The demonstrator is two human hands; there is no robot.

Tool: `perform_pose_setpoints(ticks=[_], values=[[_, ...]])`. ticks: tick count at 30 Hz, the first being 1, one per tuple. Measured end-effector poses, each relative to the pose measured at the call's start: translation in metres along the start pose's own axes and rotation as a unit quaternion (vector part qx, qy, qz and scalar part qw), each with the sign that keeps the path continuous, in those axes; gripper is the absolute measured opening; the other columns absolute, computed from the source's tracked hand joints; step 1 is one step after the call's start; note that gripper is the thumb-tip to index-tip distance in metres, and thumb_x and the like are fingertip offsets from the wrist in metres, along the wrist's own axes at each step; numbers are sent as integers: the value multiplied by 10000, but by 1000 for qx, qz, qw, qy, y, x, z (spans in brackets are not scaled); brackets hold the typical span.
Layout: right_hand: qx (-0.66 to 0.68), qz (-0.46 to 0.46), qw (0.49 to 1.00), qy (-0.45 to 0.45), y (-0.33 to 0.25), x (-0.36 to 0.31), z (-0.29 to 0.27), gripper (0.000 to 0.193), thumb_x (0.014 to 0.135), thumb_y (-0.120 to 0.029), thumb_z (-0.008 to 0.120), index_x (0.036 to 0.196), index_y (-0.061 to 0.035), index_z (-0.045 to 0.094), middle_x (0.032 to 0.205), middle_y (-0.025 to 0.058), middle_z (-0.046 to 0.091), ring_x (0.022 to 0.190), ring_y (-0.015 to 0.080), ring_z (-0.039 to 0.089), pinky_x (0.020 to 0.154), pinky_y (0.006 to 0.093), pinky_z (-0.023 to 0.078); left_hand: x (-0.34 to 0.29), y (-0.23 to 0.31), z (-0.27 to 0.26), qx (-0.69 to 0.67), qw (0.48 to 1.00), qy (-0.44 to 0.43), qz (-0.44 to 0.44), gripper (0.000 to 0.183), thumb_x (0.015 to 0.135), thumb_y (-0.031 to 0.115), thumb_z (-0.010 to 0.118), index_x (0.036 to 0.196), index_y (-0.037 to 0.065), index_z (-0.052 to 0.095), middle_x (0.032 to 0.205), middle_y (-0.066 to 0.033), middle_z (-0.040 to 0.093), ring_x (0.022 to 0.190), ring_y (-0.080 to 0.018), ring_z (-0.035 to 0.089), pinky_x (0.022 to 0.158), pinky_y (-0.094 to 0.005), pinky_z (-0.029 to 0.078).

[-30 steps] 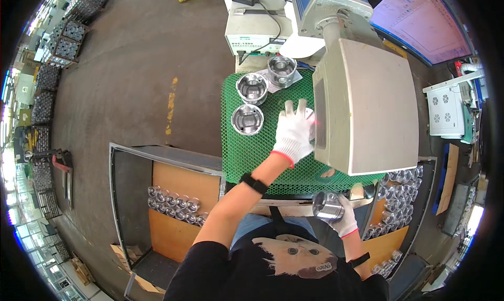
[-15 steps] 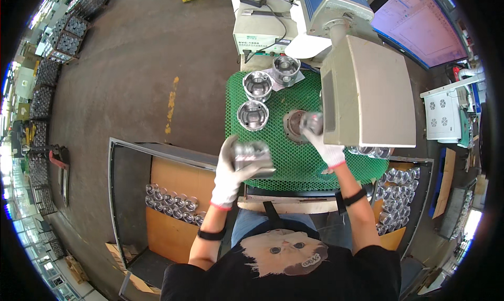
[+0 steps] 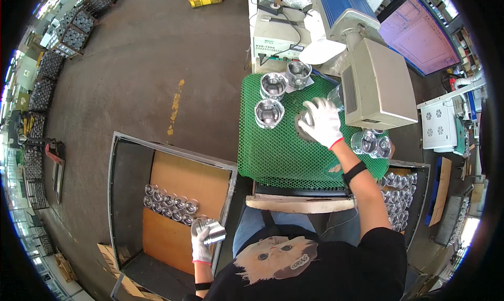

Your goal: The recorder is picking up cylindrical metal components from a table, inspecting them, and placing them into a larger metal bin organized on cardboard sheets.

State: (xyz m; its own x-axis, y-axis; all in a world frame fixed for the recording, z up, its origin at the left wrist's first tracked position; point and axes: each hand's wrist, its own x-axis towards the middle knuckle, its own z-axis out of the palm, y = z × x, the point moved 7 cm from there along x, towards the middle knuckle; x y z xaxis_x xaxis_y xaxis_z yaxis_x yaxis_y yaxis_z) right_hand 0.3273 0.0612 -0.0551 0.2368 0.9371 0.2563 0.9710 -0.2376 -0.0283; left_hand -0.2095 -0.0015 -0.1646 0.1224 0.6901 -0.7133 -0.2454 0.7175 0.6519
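Observation:
My left hand (image 3: pixel 201 245), in a white knit glove, is closed around a shiny metal piston (image 3: pixel 214 233) above the right side of the left-hand bin. My gloved right hand (image 3: pixel 324 121) is over a round grey metal fixture (image 3: pixel 303 127) on the green mesh mat (image 3: pixel 283 159). Its fingers are spread, and the palm side is hidden. Just beyond that hand another piston (image 3: pixel 336 97) shows partly beside the beige machine head (image 3: pixel 378 86). Three pistons stand at the mat's far left, the nearest one (image 3: pixel 269 113) with its hollow side up.
The left bin (image 3: pixel 173 143) holds rows of pistons (image 3: pixel 170 202) on brown board. Several pistons (image 3: pixel 370 142) stand at the mat's right, near another filled bin (image 3: pixel 396 196). A control box (image 3: pixel 278 41) with cables and a monitor (image 3: pixel 420 33) stand at the back.
My left hand has carried its piston from the mat's left edge down and left over the bin. My right hand has shifted slightly up, its fingers now spread over the fixture.

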Motion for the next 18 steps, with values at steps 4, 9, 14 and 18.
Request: perform_pose_setpoints(ticks=[4, 9, 14, 18], values=[[60, 208, 975, -43, 11, -6, 19, 503, 784, -407, 671, 1194, -128, 587, 1171, 150, 570, 1104, 331, 535, 968, 459, 418, -1, -1, 10, -21, 999, -7, -25, 588, 791, 54, 653, 1324, 84, 408, 1202, -185, 603, 1017, -343, 656, 815, -478, 591], [6, 207, 978, 30, 14, -30, -2, 587, 797, -419, 670, 1281, -126, 513, 1252, 158, 527, 1134, 332, 520, 943, 485, 412, 29, -5, 82, -17, 987, -141, -73, 673, 808, 101, 651, 1391, 58, 317, 1237, -212, 573, 1118, -339, 604, 938, -479, 524], [73, 158, 977, 126, -58, -130, -32, 532, 769, -283, 713, 1221, -79, 523, 1210, 161, 541, 1103, 369, 519, 964, 488, 400, 32, -4, 141, -20, 963, -236, -130, 651, 816, 60, 644, 1385, 22, 330, 1226, -211, 585, 1126, -315, 606, 980, -450, 505], [179, 232, 956, 6, -68, -211, -7, 491, 791, -305, 695, 1192, -57, 559, 1151, 192, 587, 1090, 380, 538, 949, 478, 424, 30, -20, 155, 9, 938, -295, -180, 528, 844, 105, 641, 1328, 16, 448, 1221, -180, 601, 1108, -283, 616, 967, -435, 508]])
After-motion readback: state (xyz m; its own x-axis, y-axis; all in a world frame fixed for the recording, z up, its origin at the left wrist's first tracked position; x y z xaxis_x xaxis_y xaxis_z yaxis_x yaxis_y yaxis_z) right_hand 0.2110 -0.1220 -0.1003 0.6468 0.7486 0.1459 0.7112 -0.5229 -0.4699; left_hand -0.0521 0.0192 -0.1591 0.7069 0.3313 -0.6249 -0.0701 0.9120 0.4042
